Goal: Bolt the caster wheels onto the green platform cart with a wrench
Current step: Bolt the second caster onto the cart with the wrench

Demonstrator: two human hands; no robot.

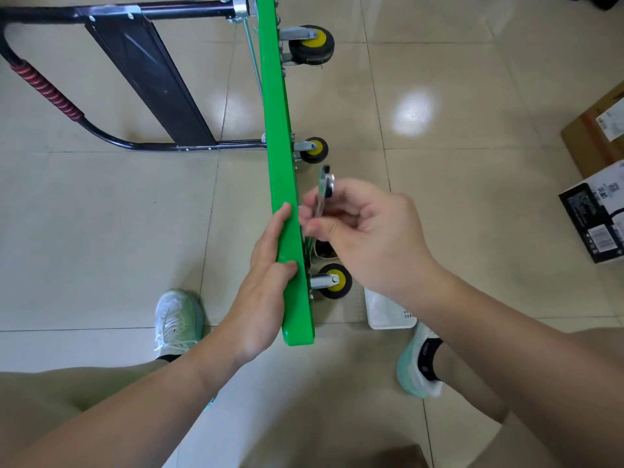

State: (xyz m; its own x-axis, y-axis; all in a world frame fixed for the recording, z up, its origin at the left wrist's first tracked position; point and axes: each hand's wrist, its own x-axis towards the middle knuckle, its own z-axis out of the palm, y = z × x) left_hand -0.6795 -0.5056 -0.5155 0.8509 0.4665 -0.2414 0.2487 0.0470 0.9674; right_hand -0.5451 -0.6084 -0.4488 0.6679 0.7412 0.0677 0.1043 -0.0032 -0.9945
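Tightening step, probably: right hand (pixel 364 238) pinches a flat silver wrench (pixel 325 187) beside the near black-and-yellow caster wheel (pixel 336 281); left hand (pixel 266 282), fingers straight, steadies the edge-standing green platform cart (pixel 280 130). Next, wrench head needs seating squarely.

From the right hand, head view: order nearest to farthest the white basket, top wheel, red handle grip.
1. white basket, on the floor by the right hand.
2. top wheel, far end of the cart.
3. red handle grip, far left.

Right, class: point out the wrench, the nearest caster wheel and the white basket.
wrench (pixel 324 184), head view, on its upper end.
nearest caster wheel (pixel 343 284), head view, on its yellow hub.
white basket (pixel 385 313), head view, on its side wall.
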